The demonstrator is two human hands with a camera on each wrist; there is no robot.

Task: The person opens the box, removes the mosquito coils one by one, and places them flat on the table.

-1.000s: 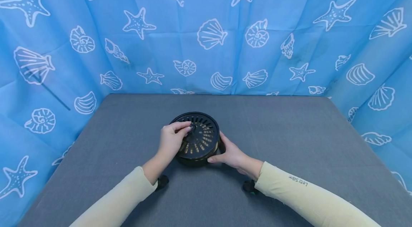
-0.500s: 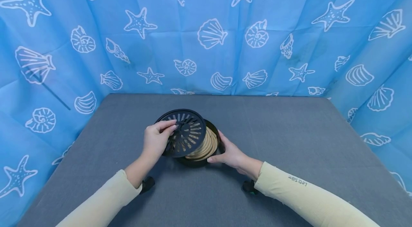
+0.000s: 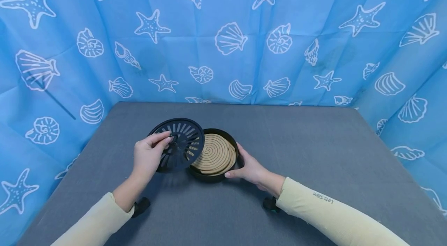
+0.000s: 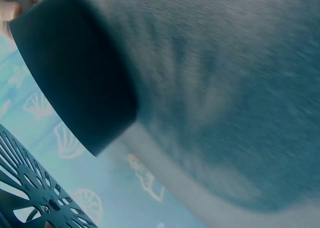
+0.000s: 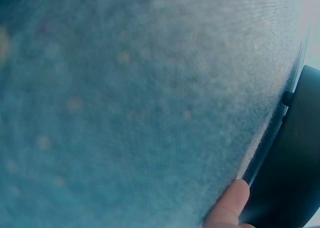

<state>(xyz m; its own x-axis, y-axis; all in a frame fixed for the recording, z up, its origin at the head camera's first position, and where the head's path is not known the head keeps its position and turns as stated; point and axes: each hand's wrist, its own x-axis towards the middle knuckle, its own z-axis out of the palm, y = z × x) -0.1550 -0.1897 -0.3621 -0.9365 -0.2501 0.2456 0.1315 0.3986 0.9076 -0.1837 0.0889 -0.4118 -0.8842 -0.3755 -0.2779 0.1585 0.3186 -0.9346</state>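
Observation:
In the head view my left hand (image 3: pixel 148 156) pinches the centre knob of a round black slotted lid (image 3: pixel 182 148), held tilted just left of its base. That base is a shallow round black mosquito coil holder (image 3: pixel 209 178) standing on the table, partly overlapped by the lid. Several tan spiral mosquito coils (image 3: pixel 212 153) lie stacked inside it. My right hand (image 3: pixel 253 170) grips the holder's right side, thumb at the front. The left wrist view catches the holder's dark side wall (image 4: pixel 75 73) and part of the lid (image 4: pixel 42 198). In the right wrist view a fingertip (image 5: pixel 232 203) touches the holder (image 5: pixel 292 158).
A grey cloth-covered table (image 3: pixel 307 141) spreads around the holder. Behind it and at both sides hangs a blue curtain (image 3: pixel 202 52) printed with white shells and starfish. Small dark devices (image 3: pixel 141 207) sit under both wrists.
My left hand has lifted the lid off the holder and carried it left, uncovering the coils. My right hand has stayed on the holder's side.

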